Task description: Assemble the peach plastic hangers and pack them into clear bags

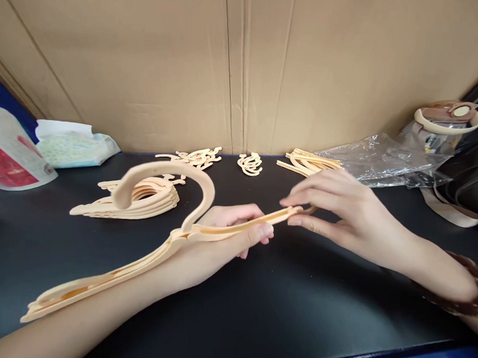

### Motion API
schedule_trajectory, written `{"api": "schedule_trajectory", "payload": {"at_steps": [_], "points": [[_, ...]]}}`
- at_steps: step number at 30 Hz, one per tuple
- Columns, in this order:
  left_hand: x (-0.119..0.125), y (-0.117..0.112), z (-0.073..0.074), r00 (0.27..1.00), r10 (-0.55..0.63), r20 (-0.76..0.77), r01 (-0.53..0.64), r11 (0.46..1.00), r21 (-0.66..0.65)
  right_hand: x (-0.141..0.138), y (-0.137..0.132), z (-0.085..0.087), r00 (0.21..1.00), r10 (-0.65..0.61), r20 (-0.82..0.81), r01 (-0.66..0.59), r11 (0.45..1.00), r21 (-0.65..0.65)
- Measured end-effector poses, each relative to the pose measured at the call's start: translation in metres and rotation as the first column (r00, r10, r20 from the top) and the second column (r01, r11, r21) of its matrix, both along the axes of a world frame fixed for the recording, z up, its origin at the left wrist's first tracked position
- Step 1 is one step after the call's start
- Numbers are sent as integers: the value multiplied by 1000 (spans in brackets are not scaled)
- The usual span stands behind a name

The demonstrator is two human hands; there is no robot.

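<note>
A peach plastic hanger (163,179) with a big curved hook is held over the black table (296,303). My left hand (226,238) is curled around the hanger's middle, its fingers closed on the arm. My right hand (335,207) pinches the tip of the hanger's right arm between thumb and fingers. The hanger's left arm runs down along my left forearm toward the near left.
A stack of finished hangers (139,202) lies behind the held one. Loose hooks (250,163), hook pieces (195,157) and arm pieces (309,162) lie by the cardboard wall (247,65). Clear plastic bag (379,159), a bottle (448,120), tissue pack (75,146) and a red-and-white bag (7,157) sit at the sides.
</note>
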State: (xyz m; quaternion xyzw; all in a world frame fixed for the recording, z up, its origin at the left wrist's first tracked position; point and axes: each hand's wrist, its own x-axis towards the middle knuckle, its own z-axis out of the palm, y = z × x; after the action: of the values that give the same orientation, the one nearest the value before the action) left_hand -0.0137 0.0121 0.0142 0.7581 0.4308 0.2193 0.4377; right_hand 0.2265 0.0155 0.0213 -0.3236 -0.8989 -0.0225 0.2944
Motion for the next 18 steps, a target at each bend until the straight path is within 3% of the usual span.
{"api": "schedule_trajectory", "payload": {"at_steps": [2, 4, 9, 15, 18], "points": [[-1, 3, -1, 998, 41, 52, -42, 999, 31, -2, -4, 2, 995, -93, -37, 99, 970, 221], [-1, 5, -2, 991, 59, 122, -63, 998, 24, -4, -9, 5, 987, -128, -92, 150, 946, 287], [2, 4, -2, 975, 73, 210, -70, 997, -20, -8, -17, 0, 986, -115, -121, 121, 992, 39], [0, 4, -2, 987, 51, 154, -48, 998, -27, -13, -9, -10, 969, -243, -45, 228, 948, -220], [-2, 7, -5, 985, 25, 169, -16, 998, -56, -14, -8, -9, 959, -269, -83, 238, 932, -274]]}}
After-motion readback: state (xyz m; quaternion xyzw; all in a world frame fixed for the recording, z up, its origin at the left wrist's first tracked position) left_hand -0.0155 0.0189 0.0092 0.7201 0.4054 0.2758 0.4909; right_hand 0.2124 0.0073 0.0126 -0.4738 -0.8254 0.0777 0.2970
